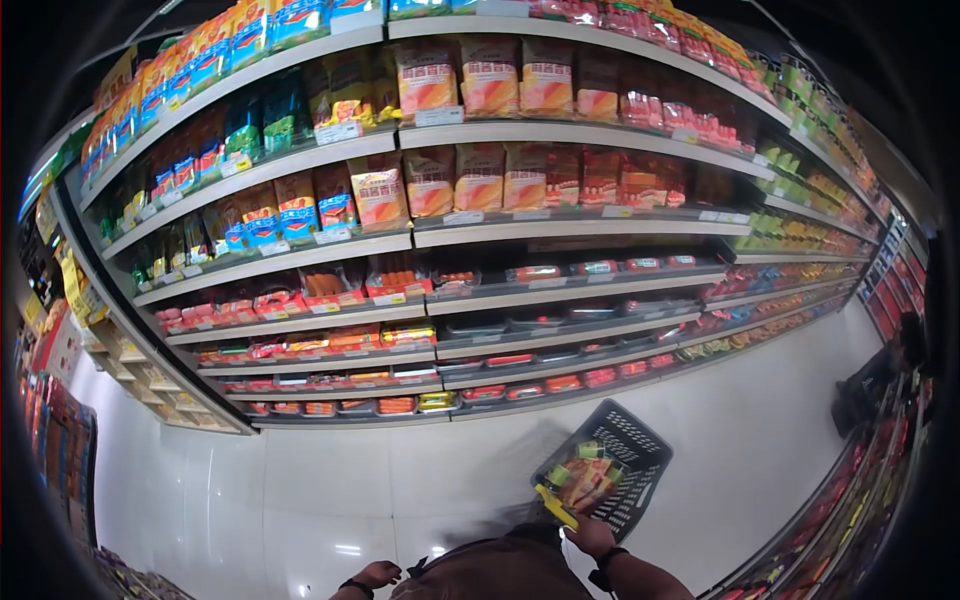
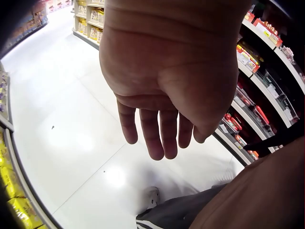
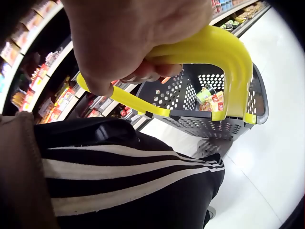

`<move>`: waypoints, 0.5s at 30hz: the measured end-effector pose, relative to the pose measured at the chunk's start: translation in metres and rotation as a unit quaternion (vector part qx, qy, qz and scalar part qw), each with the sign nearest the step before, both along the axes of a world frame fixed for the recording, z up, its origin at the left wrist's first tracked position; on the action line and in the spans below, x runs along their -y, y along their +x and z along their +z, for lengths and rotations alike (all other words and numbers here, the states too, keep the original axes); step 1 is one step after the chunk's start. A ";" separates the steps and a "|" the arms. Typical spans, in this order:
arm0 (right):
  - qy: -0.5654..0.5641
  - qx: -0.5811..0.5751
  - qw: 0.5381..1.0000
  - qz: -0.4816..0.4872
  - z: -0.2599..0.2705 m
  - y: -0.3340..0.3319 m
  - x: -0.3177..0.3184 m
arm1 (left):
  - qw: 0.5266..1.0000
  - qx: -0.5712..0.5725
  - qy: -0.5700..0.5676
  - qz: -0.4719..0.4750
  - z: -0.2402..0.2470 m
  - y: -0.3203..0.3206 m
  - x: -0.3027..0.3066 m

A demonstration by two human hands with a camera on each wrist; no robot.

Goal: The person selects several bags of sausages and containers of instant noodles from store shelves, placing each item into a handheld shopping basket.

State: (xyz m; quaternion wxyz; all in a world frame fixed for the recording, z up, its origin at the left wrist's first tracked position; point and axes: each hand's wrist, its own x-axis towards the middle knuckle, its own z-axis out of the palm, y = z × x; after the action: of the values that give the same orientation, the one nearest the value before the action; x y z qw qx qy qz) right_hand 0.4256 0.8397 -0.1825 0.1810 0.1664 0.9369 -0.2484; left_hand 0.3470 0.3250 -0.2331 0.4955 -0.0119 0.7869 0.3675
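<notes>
The right hand [image 1: 592, 537] grips the yellow handle [image 1: 556, 506] of a dark perforated basket [image 1: 640, 440]; in the right wrist view, that hand [image 3: 138, 43] has its fingers curled round the yellow handle [image 3: 233, 62]. Several packets [image 1: 590, 478], some with green, lie inside the basket, and part of them [image 3: 214, 101] shows through its opening. The left hand [image 1: 378, 574] hangs at the body's left side. Seen from the left wrist, the left hand [image 2: 162, 95] holds nothing, its fingers loosely extended downward over the floor.
Long shelves [image 1: 560, 230] of packaged sausages and bagged goods stand ahead and curve to both sides. A lighter rack [image 1: 130, 360] is on the left. Another person in dark clothes [image 1: 868, 392] is at the right edge, near more shelving. Pale tiles [image 1: 330, 480] cover the floor.
</notes>
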 end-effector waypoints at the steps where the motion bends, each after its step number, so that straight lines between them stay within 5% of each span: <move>1: 0.001 0.000 1.000 -0.005 -0.005 0.002 -0.002 | 1.000 0.009 -0.002 0.000 -0.002 -0.002 -0.002; 11: 0.011 -0.005 0.999 -0.031 0.006 -0.018 -0.036 | 0.999 0.028 -0.008 0.022 -0.006 -0.020 -0.024; 13: 0.042 -0.026 0.998 -0.038 -0.007 -0.029 -0.057 | 0.966 -0.123 -0.049 -0.221 -0.005 -0.015 -0.019; 15: 0.030 -0.010 0.999 -0.021 -0.008 -0.042 -0.074 | 0.996 -0.008 -0.010 -0.083 -0.039 -0.022 -0.007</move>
State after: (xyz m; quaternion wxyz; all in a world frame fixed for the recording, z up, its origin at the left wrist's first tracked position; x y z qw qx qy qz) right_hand 0.3837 0.9133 -0.1907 0.1617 0.1888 0.9419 -0.2259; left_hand 0.3253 0.3320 -0.2719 0.5177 0.0514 0.7928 0.3175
